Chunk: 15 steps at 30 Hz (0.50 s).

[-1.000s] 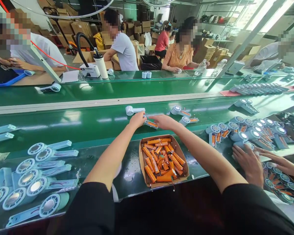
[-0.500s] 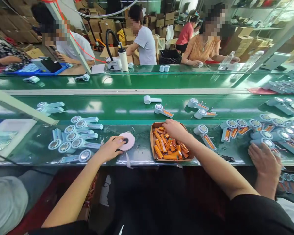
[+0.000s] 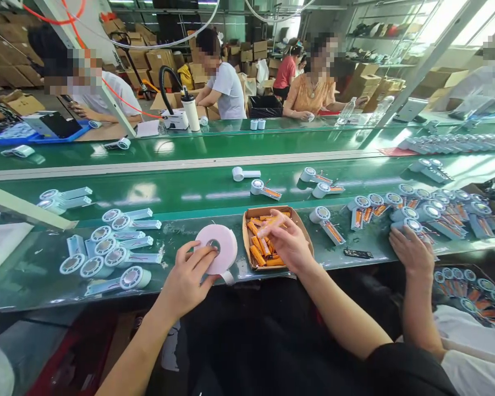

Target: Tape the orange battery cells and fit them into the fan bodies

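Note:
My left hand (image 3: 185, 280) grips a roll of white tape (image 3: 227, 242), with fingers at its core and the thumb under its lower edge. A loose tape end (image 3: 227, 278) hangs from the bottom. My right hand (image 3: 292, 245) pinches an orange battery (image 3: 271, 226) between thumb and fingers, just above a cardboard tray (image 3: 245, 234). More orange batteries (image 3: 257, 255) lie jumbled in that tray, partly hidden by my right hand. Left of the tape, several light-blue handheld fan bodies (image 3: 134, 278) lie on the bench.
A co-worker's hand (image 3: 410, 248) touches fan bodies (image 3: 429, 212) with orange batteries on the right. Further fan bodies (image 3: 265, 190) lie on the green conveyor belt (image 3: 190, 190). A dark flat piece (image 3: 358, 253) lies near the front edge. Several people sit across the line.
My right hand has risen out of the tray with an orange battery. My left hand has lifted the tape roll off the bench and tilted it toward me. The view has swung right.

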Each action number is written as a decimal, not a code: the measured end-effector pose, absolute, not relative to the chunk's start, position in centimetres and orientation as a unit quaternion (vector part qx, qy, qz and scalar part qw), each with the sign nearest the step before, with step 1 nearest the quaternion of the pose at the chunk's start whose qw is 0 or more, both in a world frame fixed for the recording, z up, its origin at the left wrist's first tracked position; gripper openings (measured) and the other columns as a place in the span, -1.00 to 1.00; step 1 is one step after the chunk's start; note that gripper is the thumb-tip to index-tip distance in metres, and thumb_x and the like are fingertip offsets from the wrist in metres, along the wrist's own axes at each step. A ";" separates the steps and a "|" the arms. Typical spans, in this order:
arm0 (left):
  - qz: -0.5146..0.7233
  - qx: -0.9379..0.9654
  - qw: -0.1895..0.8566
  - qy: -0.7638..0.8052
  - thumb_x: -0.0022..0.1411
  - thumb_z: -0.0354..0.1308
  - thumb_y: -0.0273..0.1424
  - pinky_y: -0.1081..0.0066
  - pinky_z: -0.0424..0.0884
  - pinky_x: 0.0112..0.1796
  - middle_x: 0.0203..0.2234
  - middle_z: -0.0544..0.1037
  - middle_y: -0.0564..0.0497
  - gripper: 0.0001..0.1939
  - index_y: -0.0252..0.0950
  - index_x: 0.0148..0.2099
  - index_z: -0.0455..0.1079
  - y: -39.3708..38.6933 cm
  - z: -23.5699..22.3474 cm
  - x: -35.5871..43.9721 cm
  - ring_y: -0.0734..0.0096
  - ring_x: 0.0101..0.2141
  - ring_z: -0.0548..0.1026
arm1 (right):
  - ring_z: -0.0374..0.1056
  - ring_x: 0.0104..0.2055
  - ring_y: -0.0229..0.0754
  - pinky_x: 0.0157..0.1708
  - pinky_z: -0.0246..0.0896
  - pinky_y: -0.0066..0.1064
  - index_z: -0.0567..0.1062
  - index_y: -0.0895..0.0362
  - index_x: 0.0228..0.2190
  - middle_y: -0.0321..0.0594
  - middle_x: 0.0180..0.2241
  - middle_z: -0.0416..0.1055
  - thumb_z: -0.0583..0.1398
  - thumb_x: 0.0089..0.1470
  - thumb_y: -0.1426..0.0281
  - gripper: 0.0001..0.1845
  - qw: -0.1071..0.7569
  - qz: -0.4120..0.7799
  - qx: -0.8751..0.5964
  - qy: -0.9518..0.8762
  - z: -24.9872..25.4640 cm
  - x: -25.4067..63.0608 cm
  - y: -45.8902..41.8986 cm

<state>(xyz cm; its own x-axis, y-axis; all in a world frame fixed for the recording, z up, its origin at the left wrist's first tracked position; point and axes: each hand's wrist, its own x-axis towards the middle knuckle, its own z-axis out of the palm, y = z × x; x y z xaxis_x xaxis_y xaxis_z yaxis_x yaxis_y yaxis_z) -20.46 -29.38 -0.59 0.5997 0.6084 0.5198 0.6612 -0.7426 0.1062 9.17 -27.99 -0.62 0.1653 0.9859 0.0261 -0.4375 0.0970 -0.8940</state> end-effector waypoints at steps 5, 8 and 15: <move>-0.256 -0.900 0.052 -0.350 0.30 0.32 -0.40 0.03 0.50 0.13 0.01 0.64 -0.16 -0.58 -0.23 0.20 0.53 -30.4 0.4 -19.5 -0.06 0.15 0.40 | 0.50 0.09 0.06 0.24 0.33 0.11 0.72 -0.14 -0.20 -0.20 0.00 0.67 0.43 0.14 0.27 -0.85 0.591 0.242 -0.446 -0.628 -1.0 10.0 -28.9; -0.240 -0.905 0.044 -0.348 0.28 0.36 -0.37 0.05 0.50 0.13 -0.01 0.64 -0.15 -0.55 -0.20 0.21 0.54 -30.7 0.5 -19.1 -0.04 0.13 0.41 | 0.49 0.06 0.08 0.24 0.32 0.16 0.76 -0.20 -0.25 -0.19 0.00 0.66 0.37 0.24 0.31 -0.87 0.520 0.102 -0.454 -0.716 -1.3 10.9 -29.1; -0.239 -0.915 0.031 -0.323 0.32 0.33 -0.35 0.05 0.51 0.12 -0.01 0.64 -0.16 -0.56 -0.21 0.23 0.54 -30.6 0.8 -19.0 -0.03 0.10 0.41 | 0.58 0.10 0.07 0.13 0.55 0.15 0.73 -0.17 -0.12 -0.19 -0.06 0.69 0.27 0.32 0.28 -0.79 0.485 0.177 -0.333 -0.789 -1.9 11.2 -28.8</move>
<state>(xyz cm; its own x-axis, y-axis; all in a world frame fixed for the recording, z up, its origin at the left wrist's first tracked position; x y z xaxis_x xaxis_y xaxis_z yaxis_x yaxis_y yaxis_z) -18.96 -30.63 0.82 0.6779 0.5760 0.4569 0.6055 -0.7899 0.0973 11.24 -28.79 -1.90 -0.3081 0.6973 0.6472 0.3549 0.7154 -0.6018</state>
